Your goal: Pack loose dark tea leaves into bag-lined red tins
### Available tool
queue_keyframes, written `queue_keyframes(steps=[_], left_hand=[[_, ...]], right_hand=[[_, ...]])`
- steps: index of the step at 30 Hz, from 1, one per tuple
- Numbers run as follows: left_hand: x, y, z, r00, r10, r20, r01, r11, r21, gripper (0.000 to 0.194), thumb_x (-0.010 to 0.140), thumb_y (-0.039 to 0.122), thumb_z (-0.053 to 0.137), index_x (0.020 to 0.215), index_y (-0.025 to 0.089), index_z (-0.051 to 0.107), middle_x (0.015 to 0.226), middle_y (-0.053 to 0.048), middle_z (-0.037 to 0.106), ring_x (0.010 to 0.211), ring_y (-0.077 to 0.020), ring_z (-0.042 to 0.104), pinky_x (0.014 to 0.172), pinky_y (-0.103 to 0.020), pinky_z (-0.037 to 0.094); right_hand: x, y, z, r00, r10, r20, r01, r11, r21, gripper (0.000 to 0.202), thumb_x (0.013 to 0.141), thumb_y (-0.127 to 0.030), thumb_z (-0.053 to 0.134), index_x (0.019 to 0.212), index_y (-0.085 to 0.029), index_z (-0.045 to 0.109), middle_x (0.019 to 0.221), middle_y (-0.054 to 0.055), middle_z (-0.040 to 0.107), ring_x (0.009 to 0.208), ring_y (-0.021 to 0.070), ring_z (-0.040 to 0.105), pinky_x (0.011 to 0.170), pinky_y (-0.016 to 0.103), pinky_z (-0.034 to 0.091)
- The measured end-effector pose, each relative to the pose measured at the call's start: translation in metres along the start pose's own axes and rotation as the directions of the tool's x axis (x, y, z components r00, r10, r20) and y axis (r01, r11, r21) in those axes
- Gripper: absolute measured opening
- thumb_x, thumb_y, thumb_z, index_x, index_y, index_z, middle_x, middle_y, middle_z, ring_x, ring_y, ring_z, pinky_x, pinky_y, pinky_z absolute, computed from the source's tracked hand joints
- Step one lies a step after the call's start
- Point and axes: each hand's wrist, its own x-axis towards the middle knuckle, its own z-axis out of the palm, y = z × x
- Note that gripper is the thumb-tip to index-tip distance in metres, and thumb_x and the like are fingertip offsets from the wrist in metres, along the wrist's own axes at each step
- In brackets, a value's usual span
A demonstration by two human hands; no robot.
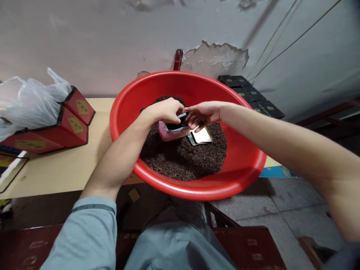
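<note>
A large red basin (244,165) holds a heap of dark loose tea leaves (180,165). Among the leaves sits a small red box (170,135), with a clear plastic bag (182,132) lining its rim. My left hand (166,110) bends over the box's far left side, its fingers closed at the bag's edge. Opposite it, my right hand (205,114) has thumb and forefinger pinched at the same edge, the other fingers curled. The fingertips nearly meet and partly cover the box's opening. Right of the box lies a flat scale-like device (201,137) with a bright face.
On the left of the table (56,168) stand several red boxes (74,125) with plastic bags (36,101) puffing out of their tops. Stacked black boxes (253,93) are behind the basin on the right. A peeling wall (98,45) rises close behind.
</note>
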Motion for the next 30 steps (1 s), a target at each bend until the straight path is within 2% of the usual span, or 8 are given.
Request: queue_keyframes(steps=[3, 8, 15, 18, 20, 24, 26, 30], left_hand=[[-0.001, -0.006, -0.004, 0.994, -0.079, -0.069, 0.080, 0.997, 0.010, 0.038, 0.076, 0.021, 0.063, 0.109, 0.019, 0.082, 0.099, -0.008, 0.081, 0.088, -0.0226, 0.071, 0.078, -0.030, 0.051], [0.003, -0.015, -0.005, 0.963, -0.180, -0.202, 0.162, 0.982, -0.102, 0.039, 0.083, 0.020, 0.060, 0.116, 0.018, 0.081, 0.108, -0.010, 0.081, 0.102, -0.0242, 0.071, 0.094, -0.032, 0.053], [0.004, -0.014, -0.005, 0.912, -0.317, -0.260, 0.243, 0.928, -0.281, 0.038, 0.093, 0.023, 0.054, 0.118, 0.014, 0.080, 0.103, -0.011, 0.080, 0.094, -0.0221, 0.071, 0.090, -0.033, 0.057], [0.005, -0.005, -0.006, 0.889, -0.308, -0.337, 0.230, 0.940, -0.254, 0.041, 0.094, 0.024, 0.053, 0.127, 0.014, 0.077, 0.119, -0.012, 0.078, 0.105, -0.0232, 0.069, 0.100, -0.034, 0.053], [0.004, 0.004, -0.007, 0.879, -0.265, -0.397, 0.188, 0.956, -0.223, 0.045, 0.096, 0.025, 0.052, 0.135, 0.016, 0.073, 0.132, -0.011, 0.075, 0.114, -0.0242, 0.066, 0.106, -0.035, 0.050], [-0.003, 0.023, -0.010, 0.877, -0.195, -0.440, 0.111, 0.971, -0.210, 0.043, 0.102, 0.032, 0.044, 0.131, 0.019, 0.073, 0.133, -0.008, 0.074, 0.118, -0.0243, 0.066, 0.102, -0.033, 0.049], [-0.008, 0.028, -0.013, 0.880, -0.181, -0.440, 0.081, 0.969, -0.235, 0.044, 0.105, 0.039, 0.042, 0.127, 0.019, 0.074, 0.125, -0.009, 0.077, 0.114, -0.0242, 0.068, 0.095, -0.032, 0.051], [-0.018, 0.020, -0.017, 0.846, -0.219, -0.486, 0.075, 0.952, -0.298, 0.052, 0.107, 0.056, 0.039, 0.138, 0.024, 0.067, 0.111, -0.005, 0.080, 0.105, -0.0229, 0.072, 0.080, -0.030, 0.052]], right_hand=[[-0.005, 0.003, 0.006, 0.997, 0.076, 0.005, -0.075, 0.973, 0.220, 0.038, 0.107, -0.050, 0.048, 0.090, -0.020, 0.064, 0.080, 0.010, 0.073, 0.082, 0.0232, 0.075, 0.089, 0.045, 0.062], [-0.006, 0.013, 0.020, 0.981, -0.111, -0.162, 0.177, 0.855, 0.488, 0.024, 0.101, -0.045, 0.054, 0.104, -0.021, 0.058, 0.102, 0.012, 0.072, 0.105, 0.0253, 0.073, 0.096, 0.044, 0.060], [-0.004, 0.027, 0.038, 0.887, -0.366, -0.283, 0.447, 0.832, 0.328, 0.062, 0.088, -0.036, 0.068, 0.145, -0.026, 0.047, 0.142, 0.012, 0.060, 0.124, 0.0259, 0.065, 0.106, 0.045, 0.056], [-0.002, 0.031, 0.044, 0.796, -0.544, -0.266, 0.583, 0.807, 0.092, 0.087, 0.079, -0.035, 0.078, 0.156, -0.027, 0.038, 0.157, 0.013, 0.047, 0.137, 0.0292, 0.057, 0.113, 0.048, 0.052], [-0.001, 0.032, 0.049, 0.688, -0.683, -0.247, 0.680, 0.725, -0.110, 0.095, 0.074, -0.038, 0.083, 0.157, -0.024, 0.038, 0.161, 0.015, 0.043, 0.146, 0.0321, 0.048, 0.120, 0.052, 0.045], [0.003, 0.032, 0.059, 0.497, -0.826, -0.267, 0.709, 0.563, -0.424, 0.084, 0.076, -0.035, 0.080, 0.150, -0.018, 0.046, 0.156, 0.017, 0.048, 0.148, 0.0340, 0.044, 0.126, 0.055, 0.036], [0.003, 0.032, 0.059, 0.502, -0.799, -0.331, 0.678, 0.601, -0.422, 0.065, 0.086, -0.033, 0.068, 0.146, -0.019, 0.049, 0.146, 0.015, 0.058, 0.139, 0.0316, 0.052, 0.122, 0.052, 0.041], [-0.008, 0.037, 0.055, 0.623, -0.617, -0.481, 0.570, 0.779, -0.261, 0.050, 0.097, -0.040, 0.050, 0.144, -0.022, 0.050, 0.124, 0.011, 0.070, 0.124, 0.0310, 0.062, 0.100, 0.045, 0.059]])
